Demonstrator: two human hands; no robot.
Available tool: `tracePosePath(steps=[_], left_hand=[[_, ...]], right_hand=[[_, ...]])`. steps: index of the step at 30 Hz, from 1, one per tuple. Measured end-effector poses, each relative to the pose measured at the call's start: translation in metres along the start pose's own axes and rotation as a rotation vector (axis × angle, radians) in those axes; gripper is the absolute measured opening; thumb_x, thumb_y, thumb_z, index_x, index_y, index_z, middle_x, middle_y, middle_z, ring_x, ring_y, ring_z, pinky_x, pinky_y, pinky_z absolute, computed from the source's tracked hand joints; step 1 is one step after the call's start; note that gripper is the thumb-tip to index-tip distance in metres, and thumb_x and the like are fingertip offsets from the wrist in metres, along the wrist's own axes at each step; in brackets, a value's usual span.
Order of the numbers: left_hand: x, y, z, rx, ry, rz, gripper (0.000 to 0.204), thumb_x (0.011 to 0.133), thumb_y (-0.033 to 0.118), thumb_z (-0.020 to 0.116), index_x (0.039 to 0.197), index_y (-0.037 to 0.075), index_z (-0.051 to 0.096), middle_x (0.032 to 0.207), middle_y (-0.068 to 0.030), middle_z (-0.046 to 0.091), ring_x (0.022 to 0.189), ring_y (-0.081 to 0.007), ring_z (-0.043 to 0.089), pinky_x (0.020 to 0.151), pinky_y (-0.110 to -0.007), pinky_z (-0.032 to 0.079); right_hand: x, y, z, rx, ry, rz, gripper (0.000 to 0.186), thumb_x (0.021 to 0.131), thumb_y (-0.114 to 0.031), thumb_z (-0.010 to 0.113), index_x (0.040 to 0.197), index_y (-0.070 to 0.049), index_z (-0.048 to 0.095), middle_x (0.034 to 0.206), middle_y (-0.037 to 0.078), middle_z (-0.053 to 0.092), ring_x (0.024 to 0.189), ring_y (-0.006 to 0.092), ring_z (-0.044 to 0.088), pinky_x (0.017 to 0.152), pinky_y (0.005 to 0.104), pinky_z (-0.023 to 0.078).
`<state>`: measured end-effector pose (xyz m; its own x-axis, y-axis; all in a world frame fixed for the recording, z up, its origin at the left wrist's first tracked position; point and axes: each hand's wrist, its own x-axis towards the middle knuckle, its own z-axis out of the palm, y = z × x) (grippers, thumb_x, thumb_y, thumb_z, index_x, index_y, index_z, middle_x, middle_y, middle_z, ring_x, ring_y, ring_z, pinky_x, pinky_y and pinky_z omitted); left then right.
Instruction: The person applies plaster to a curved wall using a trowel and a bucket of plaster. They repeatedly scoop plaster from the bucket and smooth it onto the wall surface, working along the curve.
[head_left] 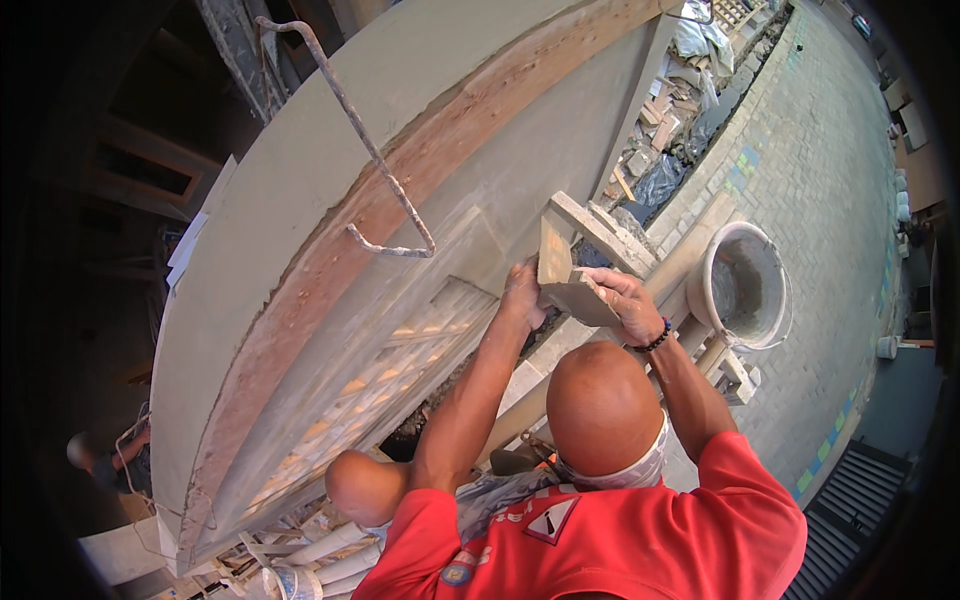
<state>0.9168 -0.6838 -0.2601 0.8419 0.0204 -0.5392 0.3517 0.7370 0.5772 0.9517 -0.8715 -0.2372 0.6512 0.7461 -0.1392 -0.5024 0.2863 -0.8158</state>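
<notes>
My left hand (523,296) is closed at the left edge of a mortar-grey flat board (584,301), its fingers partly hidden. My right hand (627,303), with dark beads at the wrist, grips the board's right side. A second flat face (553,256), smeared tan and grey, stands up at an angle behind the board; whether the two are one piece I cannot tell. Both hands are close to the lower part of a curved plastered wall (520,150). To the right of my right hand stands a pale bucket (709,268), coated inside with grey residue.
Under my arms are my bare knees (604,408). A bent, rusty metal rod (375,150) juts out over the wall's reddish band (330,225). Wooden beams (605,235) lie beyond my hands, with rubble (655,120) farther off. Paving (800,170) spreads right. Another person (125,455) is far left.
</notes>
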Motion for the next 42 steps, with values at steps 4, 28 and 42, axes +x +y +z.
tracePosePath(steps=[4, 28, 42], left_hand=[[-0.001, 0.0, 0.0, -0.028, 0.114, -0.116, 0.033, 0.09, 0.029, 0.05, 0.115, 0.008, 0.057, 0.106, -0.0077, 0.063, 0.096, -0.0239, 0.062, 0.079, -0.042, 0.052], [0.015, -0.014, -0.013, -0.094, -0.093, -0.014, 0.038, 0.093, 0.03, 0.051, 0.119, 0.003, 0.054, 0.107, -0.0106, 0.062, 0.093, -0.0221, 0.064, 0.077, -0.037, 0.054], [0.017, -0.018, -0.018, 0.28, -0.302, 0.253, 0.034, 0.096, 0.027, 0.047, 0.118, 0.002, 0.054, 0.105, -0.009, 0.063, 0.091, -0.0186, 0.064, 0.077, -0.033, 0.055]], right_hand=[[0.007, -0.006, -0.037, 0.172, 0.134, -0.11, 0.035, 0.094, -0.017, 0.056, 0.124, 0.0, 0.054, 0.115, 0.008, 0.061, 0.098, 0.0135, 0.061, 0.082, 0.0274, 0.05], [0.009, 0.021, -0.029, -0.108, 0.183, -0.007, 0.038, 0.093, -0.019, 0.057, 0.125, 0.002, 0.054, 0.114, 0.005, 0.061, 0.103, 0.0118, 0.056, 0.092, 0.0273, 0.044], [0.023, 0.003, -0.072, 0.314, 0.438, -0.094, 0.028, 0.095, -0.012, 0.05, 0.12, -0.001, 0.055, 0.101, 0.005, 0.064, 0.08, 0.0114, 0.062, 0.07, 0.0269, 0.051]])
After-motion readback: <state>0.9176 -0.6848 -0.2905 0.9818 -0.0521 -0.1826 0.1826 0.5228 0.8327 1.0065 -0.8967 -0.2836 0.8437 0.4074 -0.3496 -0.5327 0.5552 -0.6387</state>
